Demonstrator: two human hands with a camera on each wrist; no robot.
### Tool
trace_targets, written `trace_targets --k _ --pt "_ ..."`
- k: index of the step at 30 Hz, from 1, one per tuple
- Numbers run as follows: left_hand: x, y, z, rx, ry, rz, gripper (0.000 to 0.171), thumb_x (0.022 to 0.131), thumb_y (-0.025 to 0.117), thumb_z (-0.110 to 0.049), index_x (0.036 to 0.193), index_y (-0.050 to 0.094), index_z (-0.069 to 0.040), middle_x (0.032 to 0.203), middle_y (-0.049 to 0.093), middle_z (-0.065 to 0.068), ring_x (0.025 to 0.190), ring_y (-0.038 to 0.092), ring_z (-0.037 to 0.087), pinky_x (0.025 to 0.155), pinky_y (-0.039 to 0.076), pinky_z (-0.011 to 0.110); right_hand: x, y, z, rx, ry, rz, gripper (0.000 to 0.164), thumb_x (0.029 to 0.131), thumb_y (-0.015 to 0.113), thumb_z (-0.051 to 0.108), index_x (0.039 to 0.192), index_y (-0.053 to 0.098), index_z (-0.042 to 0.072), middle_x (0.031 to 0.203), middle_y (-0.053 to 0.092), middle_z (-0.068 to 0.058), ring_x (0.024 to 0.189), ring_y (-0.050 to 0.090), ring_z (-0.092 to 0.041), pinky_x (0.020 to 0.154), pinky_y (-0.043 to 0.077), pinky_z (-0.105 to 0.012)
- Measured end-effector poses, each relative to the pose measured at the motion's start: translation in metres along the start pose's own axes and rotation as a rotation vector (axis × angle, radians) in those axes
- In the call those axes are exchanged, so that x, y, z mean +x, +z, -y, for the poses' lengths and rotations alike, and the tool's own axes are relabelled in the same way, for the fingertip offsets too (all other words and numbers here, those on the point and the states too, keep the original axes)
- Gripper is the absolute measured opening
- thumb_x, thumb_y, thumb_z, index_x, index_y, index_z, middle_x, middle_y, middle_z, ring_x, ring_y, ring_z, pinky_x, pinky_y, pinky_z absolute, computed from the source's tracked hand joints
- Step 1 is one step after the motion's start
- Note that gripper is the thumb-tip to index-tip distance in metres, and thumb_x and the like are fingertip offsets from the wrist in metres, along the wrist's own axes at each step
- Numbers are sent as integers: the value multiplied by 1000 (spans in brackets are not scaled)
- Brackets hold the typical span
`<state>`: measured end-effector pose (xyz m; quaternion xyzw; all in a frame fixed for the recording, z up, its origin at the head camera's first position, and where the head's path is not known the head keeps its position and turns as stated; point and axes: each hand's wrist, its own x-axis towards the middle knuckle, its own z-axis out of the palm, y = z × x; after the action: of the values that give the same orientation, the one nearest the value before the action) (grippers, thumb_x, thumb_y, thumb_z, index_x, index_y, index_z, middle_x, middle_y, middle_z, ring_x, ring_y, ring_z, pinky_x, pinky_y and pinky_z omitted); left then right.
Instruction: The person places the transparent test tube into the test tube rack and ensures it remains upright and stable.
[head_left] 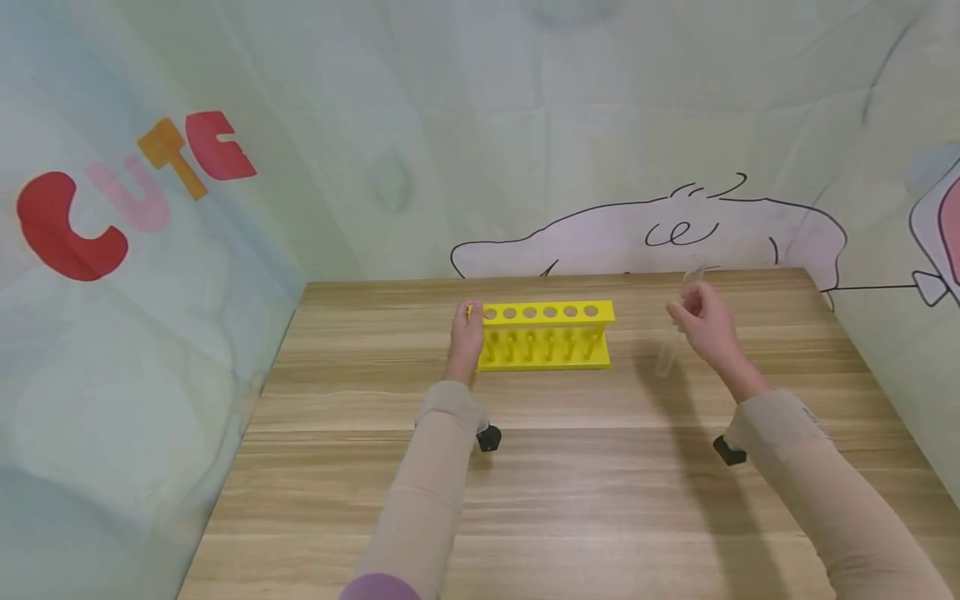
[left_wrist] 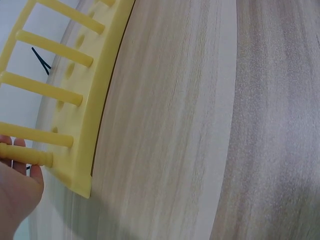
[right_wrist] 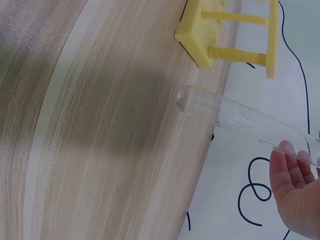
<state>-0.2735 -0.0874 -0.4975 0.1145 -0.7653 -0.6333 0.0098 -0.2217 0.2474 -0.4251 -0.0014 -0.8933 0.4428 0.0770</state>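
A yellow test tube rack [head_left: 543, 365] stands upright on the table, its row of round holes facing up and pegs rising from the base. My left hand [head_left: 467, 335] grips the rack's left end; in the left wrist view the fingers of that hand [left_wrist: 20, 192] are around the end post. To the right of the rack, my right hand [head_left: 710, 327] pinches a clear glass test tube [head_left: 666, 357] near its upper part. In the right wrist view the tube [right_wrist: 240, 116] slants with its rounded bottom lower, apart from the rack [right_wrist: 197, 32].
The wood-grain table [head_left: 570, 508] runs up to a printed cloth backdrop [head_left: 480, 150] behind it and at both sides. Red, pink and orange letters [head_left: 75, 242] are on the left cloth. Small black devices [head_left: 489, 438] sit at both wrists.
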Motion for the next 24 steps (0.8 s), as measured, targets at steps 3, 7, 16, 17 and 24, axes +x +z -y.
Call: trace_targets --k 3,7,16,17,24 --pt "0 0 0 9 -14 -5 33 94 32 -41 108 44 -13 116 47 6 108 40 21 95 33 40 0 1 2 2 -6 -5 29 89 51 21 101 42 -4 86 52 -11 62 48 2 53 43 -17" --pt "0 0 -2 15 -23 -6 32 95 32 -39 110 44 -12 118 46 7 109 40 22 96 33 40 0 3 4 13 -13 -2 29 89 51 21 100 41 -3 86 56 -15 62 50 -2 53 43 -17" --pt "-1 0 -2 13 -22 -1 31 95 32 -37 110 44 -12 119 46 7 110 40 21 97 33 40 0 4 10 28 -19 6 29 89 51 23 101 42 -1 85 59 -17 66 53 -13 53 42 -20" --pt "0 0 -2 13 -22 -2 31 95 32 -36 110 44 -12 119 46 7 110 40 21 96 33 40 1 4 10 27 -24 2 29 89 52 23 101 42 -1 84 59 -15 66 53 -12 53 42 -20" --pt "0 0 -2 14 -26 0 29 95 33 -35 110 44 -12 120 46 7 111 39 22 97 32 41 4 5 14 42 -76 -21 25 88 52 18 100 41 -1 76 56 0 61 50 -2 54 42 -17"
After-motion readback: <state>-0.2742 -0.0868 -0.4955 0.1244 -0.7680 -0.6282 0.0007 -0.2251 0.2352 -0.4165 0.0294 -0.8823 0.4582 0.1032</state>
